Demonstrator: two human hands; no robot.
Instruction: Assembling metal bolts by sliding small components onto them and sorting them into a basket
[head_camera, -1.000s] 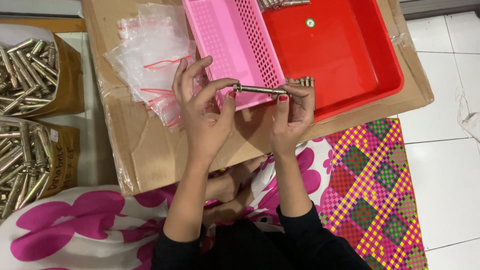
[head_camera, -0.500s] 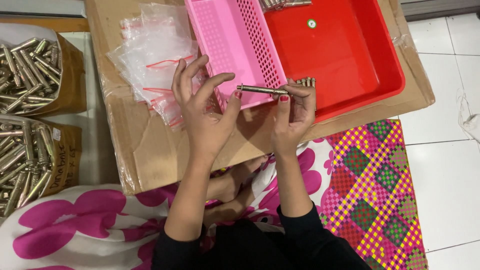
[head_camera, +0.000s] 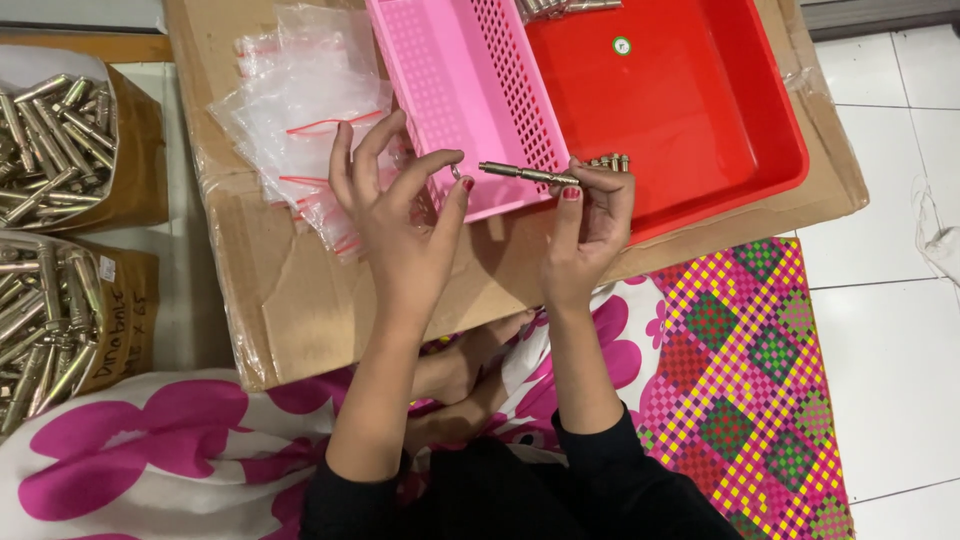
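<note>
Over the flattened cardboard sheet (head_camera: 330, 300), both hands are up and busy. Right hand (head_camera: 592, 215) pinches a slim metal bolt (head_camera: 528, 174) by one end, holding it level just in front of the pink basket (head_camera: 455, 95), with a few more bolts (head_camera: 610, 160) tucked into the same palm. Left hand (head_camera: 395, 215) meets it from the other side, thumb and forefinger closing on what looks like a tiny ring or washer (head_camera: 455, 172) right at the bolt's free tip, the other fingers fanned out. The small piece sits apart from the bolt, so the fitting looks not yet done.

Red tray (head_camera: 700, 120) holds only a few metal pieces (head_camera: 560, 8) at its far edge, and the pink basket looks bare, so this seems early going. Plenty left: two cardboard boxes (head_camera: 140, 160) on the left brim with bolts. Clear plastic bags (head_camera: 300, 110) lie heaped behind the left hand. Nothing blocks the hands; the basket wall is close behind the bolt.
</note>
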